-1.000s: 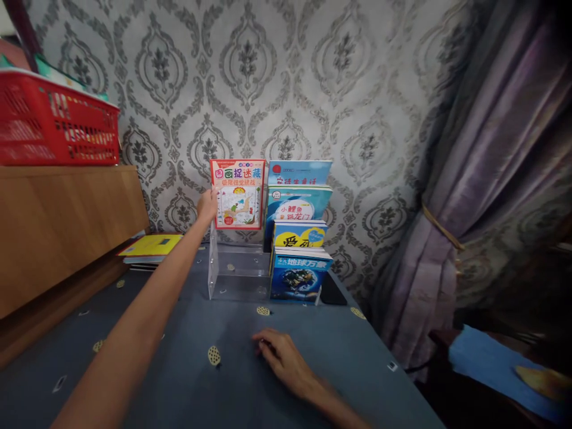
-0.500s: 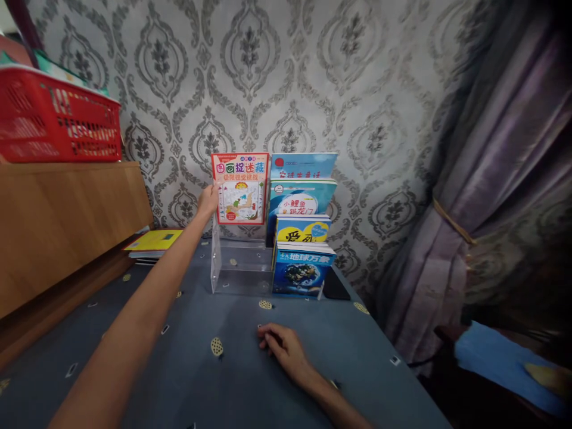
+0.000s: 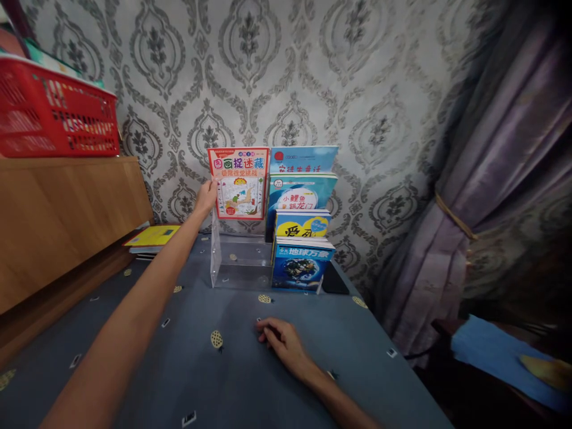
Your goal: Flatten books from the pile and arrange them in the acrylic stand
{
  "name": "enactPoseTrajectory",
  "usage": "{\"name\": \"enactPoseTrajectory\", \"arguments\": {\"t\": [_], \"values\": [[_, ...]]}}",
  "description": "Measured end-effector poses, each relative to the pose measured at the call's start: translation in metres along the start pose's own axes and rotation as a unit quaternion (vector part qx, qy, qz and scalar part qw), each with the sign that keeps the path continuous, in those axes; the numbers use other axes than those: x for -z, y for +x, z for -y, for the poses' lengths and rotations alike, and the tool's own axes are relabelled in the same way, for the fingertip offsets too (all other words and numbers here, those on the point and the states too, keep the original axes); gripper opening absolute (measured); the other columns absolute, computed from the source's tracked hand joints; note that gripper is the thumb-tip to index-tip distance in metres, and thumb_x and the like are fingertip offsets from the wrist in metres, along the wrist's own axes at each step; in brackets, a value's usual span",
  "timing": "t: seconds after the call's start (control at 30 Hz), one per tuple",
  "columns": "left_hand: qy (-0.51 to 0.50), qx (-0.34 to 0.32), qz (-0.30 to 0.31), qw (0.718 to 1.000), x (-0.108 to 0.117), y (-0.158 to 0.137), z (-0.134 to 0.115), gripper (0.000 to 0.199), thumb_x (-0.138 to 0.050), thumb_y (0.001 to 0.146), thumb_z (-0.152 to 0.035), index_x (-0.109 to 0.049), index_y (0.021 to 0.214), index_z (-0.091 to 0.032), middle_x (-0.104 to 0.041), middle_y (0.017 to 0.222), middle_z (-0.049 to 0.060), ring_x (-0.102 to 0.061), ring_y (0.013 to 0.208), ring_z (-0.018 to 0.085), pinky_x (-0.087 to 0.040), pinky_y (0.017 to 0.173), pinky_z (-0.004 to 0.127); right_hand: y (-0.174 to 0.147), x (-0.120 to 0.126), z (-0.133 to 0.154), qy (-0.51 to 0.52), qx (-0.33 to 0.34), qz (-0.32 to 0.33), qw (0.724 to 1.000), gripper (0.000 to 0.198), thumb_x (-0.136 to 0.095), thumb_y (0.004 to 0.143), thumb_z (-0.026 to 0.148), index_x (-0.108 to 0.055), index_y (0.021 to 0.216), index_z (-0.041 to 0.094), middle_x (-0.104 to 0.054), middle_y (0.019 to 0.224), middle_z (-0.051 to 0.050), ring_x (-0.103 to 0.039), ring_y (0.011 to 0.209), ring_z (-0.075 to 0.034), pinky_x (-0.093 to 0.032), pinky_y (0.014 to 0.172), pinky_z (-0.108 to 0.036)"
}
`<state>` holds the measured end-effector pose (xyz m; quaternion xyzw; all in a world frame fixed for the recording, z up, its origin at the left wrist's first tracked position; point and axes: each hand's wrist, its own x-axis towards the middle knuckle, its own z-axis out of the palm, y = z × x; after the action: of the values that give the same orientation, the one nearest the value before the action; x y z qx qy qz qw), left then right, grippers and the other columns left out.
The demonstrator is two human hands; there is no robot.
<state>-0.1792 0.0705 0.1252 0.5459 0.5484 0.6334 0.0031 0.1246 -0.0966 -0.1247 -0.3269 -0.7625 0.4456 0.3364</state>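
My left hand (image 3: 206, 198) grips the left edge of a red-bordered children's picture book (image 3: 241, 193). The book stands upright at the upper left tier of a clear acrylic stepped rack (image 3: 215, 262); whether its bottom edge rests on the tier I cannot tell. Beside it, the rack's right side carries a light blue book (image 3: 304, 156), a teal book (image 3: 328, 189), a yellow and blue book (image 3: 282, 221) and, in front, several blue books with a globe cover (image 3: 297, 271). My right hand (image 3: 283, 342) lies on the tablecloth before the rack, holding nothing, fingers loosely bent and thumb apart.
A red plastic basket (image 3: 58, 110) sits on a wooden cabinet (image 3: 67, 220) at left. Below it lies a stack of books with a yellow cover (image 3: 154, 235). Behind the rack's right side is a flat black object (image 3: 335, 281). A purple curtain (image 3: 429, 268) hangs at right.
The view has shifted slightly, so the rack and books appear a little higher. My left hand keeps its grip on the picture book, and my right hand stays on the table.
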Motion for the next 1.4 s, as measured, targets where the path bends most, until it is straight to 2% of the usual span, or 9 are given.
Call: {"name": "enactPoseTrajectory", "arguments": {"t": [0.37, 0.53, 0.63, 0.8, 1.0, 1.23, 1.4], "values": [[0.04, 0.022, -0.02, 0.999, -0.003, 0.004, -0.003, 0.031, -0.048, 0.092, -0.039, -0.054, 0.068, -0.021, -0.066, 0.075, 0.006, -0.061, 0.085, 0.025, -0.043, 0.079, 0.031, -0.001, 0.0, 0.003, -0.009, 0.006, -0.001, 1.0, 0.034, -0.047, 0.092, 0.04, -0.072, 0.099, 0.018, -0.074, 0.079, -0.008, -0.069, 0.072, -0.02, -0.054, 0.065, -0.031], [0.043, 0.033, -0.022, 0.998, -0.004, 0.006, -0.002, 0.03, -0.049, 0.091, -0.039, -0.055, 0.069, -0.02, -0.069, 0.08, 0.009, -0.062, 0.093, 0.027, -0.044, 0.08, 0.032, -0.001, 0.001, 0.003, -0.02, 0.014, 0.0, 1.0, 0.032, -0.047, 0.092, 0.038, -0.072, 0.098, 0.018, -0.073, 0.078, -0.008, -0.068, 0.071, -0.02, -0.054, 0.065, -0.032], [0.039, 0.032, -0.017, 0.999, -0.003, 0.004, -0.001, 0.031, -0.048, 0.092, -0.04, -0.056, 0.07, -0.02, -0.068, 0.08, 0.008, -0.062, 0.092, 0.026, -0.044, 0.079, 0.031, -0.001, 0.0, 0.001, -0.022, 0.016, -0.002, 1.0, 0.031, -0.047, 0.091, 0.036, -0.071, 0.098, 0.018, -0.072, 0.078, -0.007, -0.068, 0.072, -0.02, -0.054, 0.066, -0.032], [0.025, 0.022, -0.002, 0.999, 0.0, -0.001, -0.002, 0.034, -0.046, 0.092, -0.043, -0.06, 0.075, -0.018, -0.068, 0.081, 0.007, -0.062, 0.085, 0.024, -0.047, 0.077, 0.03, -0.002, 0.0, 0.002, -0.037, 0.027, 0.0, 0.999, 0.03, -0.046, 0.093, 0.033, -0.071, 0.099, 0.018, -0.072, 0.078, -0.006, -0.067, 0.071, -0.019, -0.054, 0.068, -0.031], [-0.044, 0.011, 0.009, 0.999, 0.001, -0.004, -0.001, 0.034, -0.051, 0.091, -0.048, -0.066, 0.089, -0.018, -0.072, 0.085, 0.006, -0.063, 0.09, 0.024, -0.05, 0.079, 0.03, -0.003, 0.0, 0.004, -0.042, 0.026, 0.0, 0.999, 0.029, -0.046, 0.093, 0.031, -0.071, 0.099, 0.018, -0.073, 0.079, -0.007, -0.067, 0.072, -0.02, -0.053, 0.066, -0.031], [-0.078, -0.005, 0.007, 0.997, 0.0, -0.002, 0.007, 0.029, -0.059, 0.088, -0.046, -0.063, 0.084, -0.018, -0.068, 0.078, 0.003, -0.063, 0.086, 0.022, -0.05, 0.076, 0.028, -0.002, 0.001, 0.001, -0.051, 0.038, 0.002, 0.998, 0.029, -0.045, 0.093, 0.028, -0.071, 0.099, 0.017, -0.073, 0.079, -0.007, -0.068, 0.072, -0.019, -0.052, 0.068, -0.03], [-0.092, -0.02, 0.018, 0.995, 0.0, 0.001, 0.012, 0.032, -0.06, 0.088, -0.048, -0.063, 0.087, -0.016, -0.068, 0.081, 0.002, -0.063, 0.088, 0.022, -0.05, 0.079, 0.028, -0.002, 0.001, 0.001, -0.059, 0.039, 0.008, 0.997, 0.029, -0.044, 0.092, 0.025, -0.071, 0.1, 0.016, -0.073, 0.08, -0.007, -0.067, 0.07, -0.019, -0.051, 0.067, -0.029]]}}
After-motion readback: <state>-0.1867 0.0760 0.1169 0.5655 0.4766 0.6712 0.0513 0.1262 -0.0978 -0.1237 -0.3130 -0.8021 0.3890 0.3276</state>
